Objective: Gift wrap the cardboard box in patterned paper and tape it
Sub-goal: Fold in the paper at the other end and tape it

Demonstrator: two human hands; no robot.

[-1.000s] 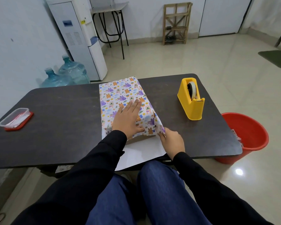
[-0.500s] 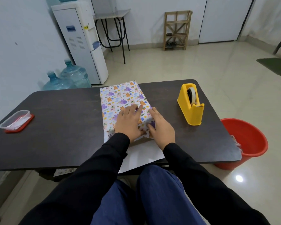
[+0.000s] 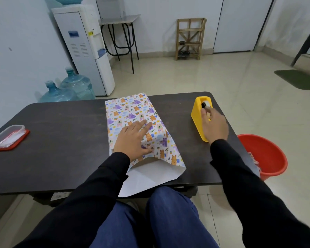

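Underfoot, a pale glossy tiled floor [image 3: 186,77] fills most of the room and runs back to white walls and a closed white door [image 3: 240,24]. Nearest the camera, a dark, round-cornered table [image 3: 64,140] stretches across the view, with the person's blue-trousered knees under its near edge. Against the left wall stands a white water dispenser [image 3: 86,51], with two blue water bottles [image 3: 77,85] on the floor beside it. Behind the dispenser is a small black-legged side table [image 3: 118,20], and farther right a wooden rack [image 3: 189,38] stands against the back wall. A red bucket [image 3: 265,154] sits on the floor just beside the table's right end, and a green mat [image 3: 299,79] lies well apart at the far right.

On the middle of the table lies the patterned paper [image 3: 131,111], folded over the cardboard box, which is hidden beneath it. Its long side points away from the person. At the near end the paper is loose and unfolded, its white underside [image 3: 150,174] hanging over the table edge.

To the right of the box stands a yellow tape dispenser [image 3: 197,119], apart from the paper. A clear plastic container with a red lid [image 3: 7,136] sits at the table's left end.

The left hand [image 3: 132,138] lies flat on top of the wrapped box, fingers straight and close together, pressing the paper down. The right hand [image 3: 214,126] reaches over the tape dispenser with its fingers at the roll. Its back faces the camera, so I cannot tell whether it pinches the tape.
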